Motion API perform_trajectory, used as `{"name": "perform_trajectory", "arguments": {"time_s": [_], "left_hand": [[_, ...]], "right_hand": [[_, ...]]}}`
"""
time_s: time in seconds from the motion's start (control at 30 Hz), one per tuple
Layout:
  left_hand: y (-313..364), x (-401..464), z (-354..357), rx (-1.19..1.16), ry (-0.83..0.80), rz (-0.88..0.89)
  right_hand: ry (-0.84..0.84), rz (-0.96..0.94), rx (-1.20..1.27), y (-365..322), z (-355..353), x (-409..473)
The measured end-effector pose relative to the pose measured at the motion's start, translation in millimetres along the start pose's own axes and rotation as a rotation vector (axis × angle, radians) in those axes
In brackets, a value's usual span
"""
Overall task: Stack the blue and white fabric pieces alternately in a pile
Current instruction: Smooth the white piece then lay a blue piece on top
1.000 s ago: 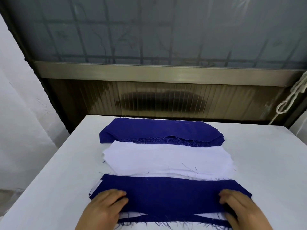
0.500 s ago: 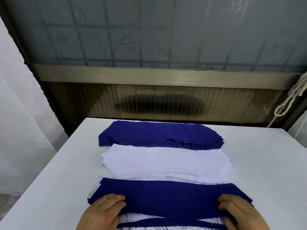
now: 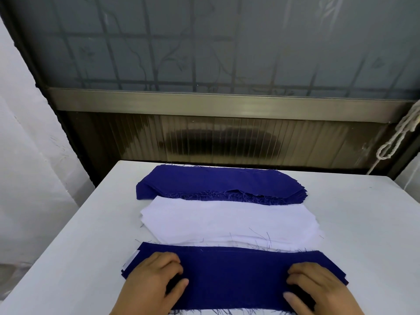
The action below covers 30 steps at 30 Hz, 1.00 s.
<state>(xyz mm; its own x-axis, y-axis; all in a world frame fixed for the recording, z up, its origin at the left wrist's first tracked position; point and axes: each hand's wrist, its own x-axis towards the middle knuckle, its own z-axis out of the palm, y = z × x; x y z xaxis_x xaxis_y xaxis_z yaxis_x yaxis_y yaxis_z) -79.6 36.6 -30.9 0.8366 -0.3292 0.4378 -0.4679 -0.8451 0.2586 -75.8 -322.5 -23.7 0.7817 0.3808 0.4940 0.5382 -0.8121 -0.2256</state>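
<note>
Your left hand (image 3: 156, 280) and right hand (image 3: 318, 289), fingers loosely curled, press the ends of the top blue piece (image 3: 231, 273), squaring it on the nearest pile on the desk (image 3: 68, 258); the white stack (image 3: 227, 221) lies just beyond.

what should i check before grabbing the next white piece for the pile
1. Top blue fabric piece lies flat on the near pile: ok.
2. Left hand and right hand free to lift: not ok, both rest on the blue piece with fingers curled.
3. White fabric stack within view, nothing on top of it: ok.
4. Far blue fabric stack clear of the white one: not ok, its frayed edge overlaps.
5. Pile edges aligned: cannot tell, a white corner sticks out at left.
</note>
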Motion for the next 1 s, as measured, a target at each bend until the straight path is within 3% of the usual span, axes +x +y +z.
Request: {"name": "perform_trajectory", "arguments": {"time_s": [0.2,0.43,0.67,0.83,1.0], "left_hand": [[26,22,23,0.026,-0.126,0.124],[-19,0,18,0.117,0.098,0.062],[-44,-4,3,0.197,0.104,-0.060],[-31,21,5,0.199,0.105,-0.096],[-1,63,27,0.135,0.023,0.003]], "right_hand": [[-0.121,-0.029,0.022,-23,19,22],[-0.043,0.193,0.014,13,6,2],[-0.037,0.331,-0.148,35,-4,2],[-0.004,0.301,-0.138,34,-4,28],[-0.135,0.163,-0.006,26,14,65]]}}
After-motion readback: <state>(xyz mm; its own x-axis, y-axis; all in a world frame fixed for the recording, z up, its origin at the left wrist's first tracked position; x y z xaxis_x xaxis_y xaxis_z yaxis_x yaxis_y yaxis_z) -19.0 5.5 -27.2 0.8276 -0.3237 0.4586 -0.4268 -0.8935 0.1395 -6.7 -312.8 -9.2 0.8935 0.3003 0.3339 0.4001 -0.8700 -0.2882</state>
